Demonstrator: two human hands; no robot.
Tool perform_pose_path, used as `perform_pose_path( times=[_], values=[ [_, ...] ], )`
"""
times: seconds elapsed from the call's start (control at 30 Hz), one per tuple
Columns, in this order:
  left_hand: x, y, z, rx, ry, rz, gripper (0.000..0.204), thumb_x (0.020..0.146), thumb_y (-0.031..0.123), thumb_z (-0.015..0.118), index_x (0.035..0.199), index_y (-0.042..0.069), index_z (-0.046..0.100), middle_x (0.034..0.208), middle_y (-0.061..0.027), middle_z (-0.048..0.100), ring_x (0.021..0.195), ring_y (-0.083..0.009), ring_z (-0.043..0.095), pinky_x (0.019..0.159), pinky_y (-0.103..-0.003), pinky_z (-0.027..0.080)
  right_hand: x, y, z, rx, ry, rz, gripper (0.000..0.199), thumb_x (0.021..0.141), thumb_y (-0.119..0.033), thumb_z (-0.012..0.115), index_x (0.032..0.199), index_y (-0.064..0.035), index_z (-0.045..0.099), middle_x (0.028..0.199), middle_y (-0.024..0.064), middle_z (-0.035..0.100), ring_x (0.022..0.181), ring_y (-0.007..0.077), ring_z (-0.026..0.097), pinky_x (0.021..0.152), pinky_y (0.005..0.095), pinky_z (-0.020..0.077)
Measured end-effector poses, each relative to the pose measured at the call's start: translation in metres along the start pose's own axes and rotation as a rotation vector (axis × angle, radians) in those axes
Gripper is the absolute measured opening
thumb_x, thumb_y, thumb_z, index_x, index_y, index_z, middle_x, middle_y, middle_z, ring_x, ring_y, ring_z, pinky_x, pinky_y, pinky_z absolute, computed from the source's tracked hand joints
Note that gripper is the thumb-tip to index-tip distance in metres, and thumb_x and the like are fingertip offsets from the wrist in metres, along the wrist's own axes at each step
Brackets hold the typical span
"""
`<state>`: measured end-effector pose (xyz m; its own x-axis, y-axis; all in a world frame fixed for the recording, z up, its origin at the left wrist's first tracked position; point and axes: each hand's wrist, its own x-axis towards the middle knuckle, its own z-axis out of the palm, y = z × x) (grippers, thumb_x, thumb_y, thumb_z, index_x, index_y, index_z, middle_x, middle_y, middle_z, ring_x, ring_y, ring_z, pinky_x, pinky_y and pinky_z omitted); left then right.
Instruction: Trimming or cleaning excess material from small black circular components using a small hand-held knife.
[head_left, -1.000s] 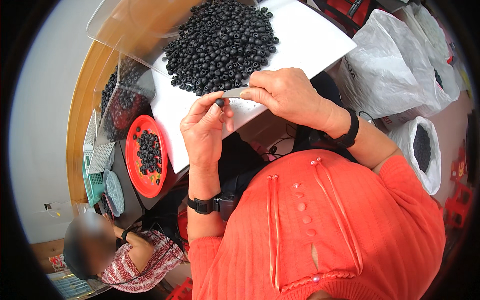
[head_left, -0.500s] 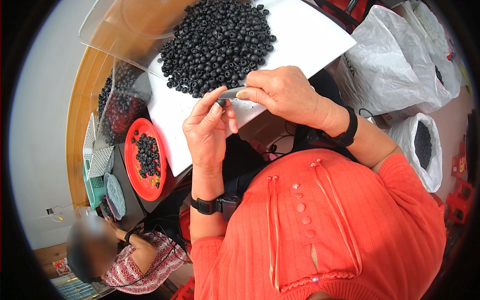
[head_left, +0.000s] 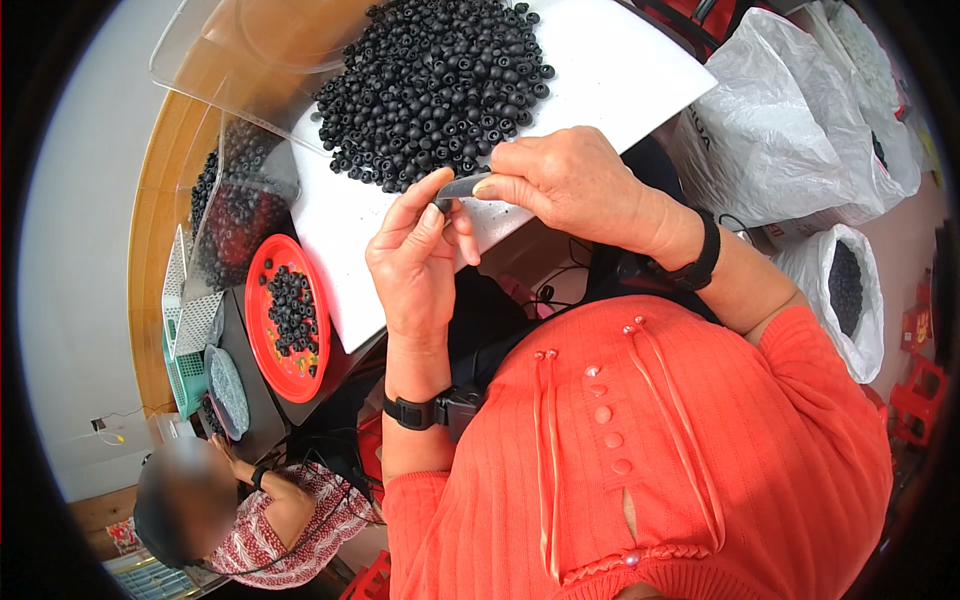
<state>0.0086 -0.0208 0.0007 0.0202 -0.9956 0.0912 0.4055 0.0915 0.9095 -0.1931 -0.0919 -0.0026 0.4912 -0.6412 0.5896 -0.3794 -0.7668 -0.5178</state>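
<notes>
Between its thumb and index finger, my left hand (head_left: 420, 255) pinches a small round black piece (head_left: 443, 205). My right hand (head_left: 575, 185) is closed around a small knife (head_left: 463, 187), its thumb near the blade, and the metal lies against the top of that piece. The knife's handle is hidden inside my right fist. Just beyond my fingers is a large pile of small black ring-like pieces (head_left: 430, 95), many with a hole in them. They lie on a white board (head_left: 610, 70), with dark specks scattered near my hands.
A red plate (head_left: 262, 350) with more black pieces is at the left. Clear plastic bins (head_left: 235, 190) and a white basket (head_left: 185, 300) stand beyond it. White plastic bags (head_left: 760, 130) are at the right. Another person (head_left: 290, 520) sits at the lower left.
The knife blade has turned slightly over the black piece. Both hands stay in nearly the same place, and the view has shifted a little.
</notes>
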Motion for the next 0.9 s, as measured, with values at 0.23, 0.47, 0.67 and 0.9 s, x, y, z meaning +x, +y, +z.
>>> perform_pose_path(
  times=[0.23,0.47,0.67,0.9],
  values=[
    [-0.001,0.000,0.001,0.008,0.006,0.000,0.031,0.100,0.004,0.054,0.127,-0.010,0.061,0.096,-0.0170,0.067,0.069,-0.0214,0.062,0.059,-0.030,0.052,0.001,0.002,0.003,-0.024,0.026,-0.061,0.030,0.094,-0.032,0.068,0.076,-0.0085,0.060,0.064,0.0090,0.060,0.059,0.0304,0.062,0.051,0.0395,0.0456],
    [-0.002,0.001,0.007,-0.034,0.030,-0.003,0.030,0.100,0.005,0.054,0.126,-0.008,0.062,0.093,-0.0169,0.067,0.065,-0.0211,0.061,0.057,-0.029,0.050,-0.001,0.003,0.005,-0.023,0.024,-0.066,0.030,0.094,-0.033,0.068,0.077,-0.0091,0.060,0.066,0.0075,0.060,0.059,0.0294,0.062,0.051,0.0397,0.0455],
    [-0.003,0.001,0.009,-0.024,0.056,-0.005,0.029,0.100,0.005,0.055,0.124,-0.008,0.062,0.092,-0.0161,0.067,0.065,-0.0213,0.061,0.057,-0.030,0.050,0.000,0.006,0.003,-0.023,0.002,-0.094,0.030,0.095,-0.034,0.067,0.079,-0.0088,0.061,0.066,0.0076,0.060,0.059,0.0292,0.062,0.052,0.0392,0.0453],
    [0.000,-0.001,0.007,-0.058,-0.023,-0.013,0.029,0.101,0.005,0.053,0.125,-0.008,0.061,0.094,-0.0160,0.067,0.067,-0.0221,0.062,0.057,-0.030,0.051,0.000,0.010,0.002,0.057,-0.029,-0.067,0.034,0.096,-0.039,0.061,0.075,-0.0118,0.062,0.063,0.0091,0.063,0.062,0.0312,0.065,0.056,0.0435,0.0481]
  ],
)
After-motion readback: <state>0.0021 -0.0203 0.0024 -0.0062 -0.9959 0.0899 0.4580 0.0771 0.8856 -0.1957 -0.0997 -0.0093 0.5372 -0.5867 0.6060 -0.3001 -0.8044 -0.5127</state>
